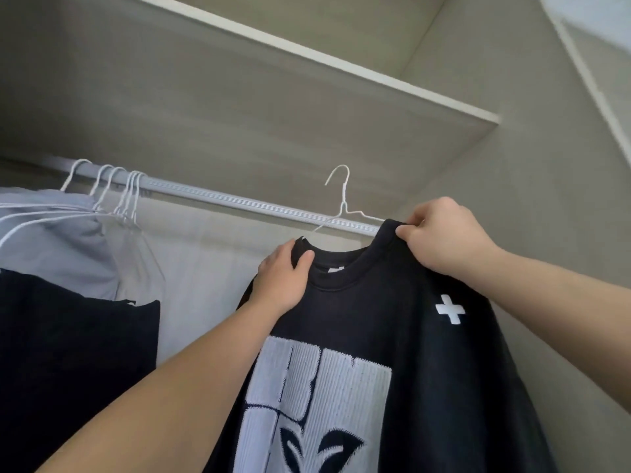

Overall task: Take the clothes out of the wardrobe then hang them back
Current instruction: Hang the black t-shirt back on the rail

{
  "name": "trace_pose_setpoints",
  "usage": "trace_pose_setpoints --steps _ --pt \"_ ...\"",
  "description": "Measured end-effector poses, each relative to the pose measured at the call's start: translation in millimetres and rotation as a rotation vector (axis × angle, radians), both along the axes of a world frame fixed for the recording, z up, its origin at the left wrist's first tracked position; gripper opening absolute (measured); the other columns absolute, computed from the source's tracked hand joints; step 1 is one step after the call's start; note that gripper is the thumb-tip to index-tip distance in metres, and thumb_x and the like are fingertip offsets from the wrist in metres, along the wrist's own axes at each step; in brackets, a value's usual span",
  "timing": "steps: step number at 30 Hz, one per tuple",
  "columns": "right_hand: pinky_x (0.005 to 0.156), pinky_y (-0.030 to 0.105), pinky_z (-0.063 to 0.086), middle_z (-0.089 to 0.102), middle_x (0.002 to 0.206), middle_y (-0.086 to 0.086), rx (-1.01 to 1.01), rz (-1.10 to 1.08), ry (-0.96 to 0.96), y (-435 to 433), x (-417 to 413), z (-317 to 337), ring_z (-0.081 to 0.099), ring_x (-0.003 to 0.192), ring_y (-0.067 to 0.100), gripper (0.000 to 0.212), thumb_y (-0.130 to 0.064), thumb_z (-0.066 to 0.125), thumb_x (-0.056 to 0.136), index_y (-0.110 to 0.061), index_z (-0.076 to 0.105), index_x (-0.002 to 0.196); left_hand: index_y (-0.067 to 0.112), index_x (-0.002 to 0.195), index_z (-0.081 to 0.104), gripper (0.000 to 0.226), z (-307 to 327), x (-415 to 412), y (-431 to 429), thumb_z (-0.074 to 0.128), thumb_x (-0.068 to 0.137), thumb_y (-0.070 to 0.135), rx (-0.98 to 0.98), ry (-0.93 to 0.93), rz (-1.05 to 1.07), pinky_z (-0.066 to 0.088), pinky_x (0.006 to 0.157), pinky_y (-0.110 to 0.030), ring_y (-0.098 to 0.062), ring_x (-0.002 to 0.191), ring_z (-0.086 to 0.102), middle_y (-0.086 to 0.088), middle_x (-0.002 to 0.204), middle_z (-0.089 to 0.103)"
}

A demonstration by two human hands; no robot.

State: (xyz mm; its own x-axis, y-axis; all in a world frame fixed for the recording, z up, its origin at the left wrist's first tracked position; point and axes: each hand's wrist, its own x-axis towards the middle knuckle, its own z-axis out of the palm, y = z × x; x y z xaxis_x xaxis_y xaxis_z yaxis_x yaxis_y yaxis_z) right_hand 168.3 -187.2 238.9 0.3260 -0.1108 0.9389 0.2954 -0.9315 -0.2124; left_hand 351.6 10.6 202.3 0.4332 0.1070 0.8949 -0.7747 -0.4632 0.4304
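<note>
I look up into a beige wardrobe (239,107). A black sweatshirt (426,370) with a white print fills the lower right, held up in front of the rail (211,197). At left, grey and black clothes (61,247) hang from the rail on white hangers (131,196). The left hand (283,281) curls round the sweatshirt's near shoulder beside the collar. The right hand (444,233) pinches the other shoulder. A thin hanger (343,199) sits inside the collar, its hook above the rail, not on it.

The wardrobe (512,172) is lined in beige wood grain; a white-edged shelf (341,68) is fixed overhead, and a pale ribbed rail (222,199) is mounted beneath it.
</note>
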Motion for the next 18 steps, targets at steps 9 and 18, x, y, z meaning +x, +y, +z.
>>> trace_pose_setpoints --steps 9,18 --pt "0.062 0.030 0.048 0.065 0.084 0.011 0.131 0.033 0.070 57.3 70.1 8.8 0.062 0.080 0.032 0.022 -0.019 0.058 0.089 0.000 0.067 0.097 0.035 0.159 0.018 0.066 -0.3 40.9 8.7 0.031 0.099 0.062 0.078 0.091 -0.036 0.019 0.121 -0.050 -0.024 0.152 0.015 0.007 0.166 0.017" --pt "0.056 0.027 0.037 0.053 0.074 0.007 0.133 0.042 0.126 89.1 94.2 4.0 0.043 0.064 0.023 0.009 -0.016 0.057 0.089 -0.011 0.059 0.082 0.042 0.157 0.017 0.081 0.7 71.2 28.7 0.027 0.084 0.075 0.031 0.117 -0.191 0.022 0.120 -0.053 -0.026 0.150 0.023 0.009 0.165 0.019"
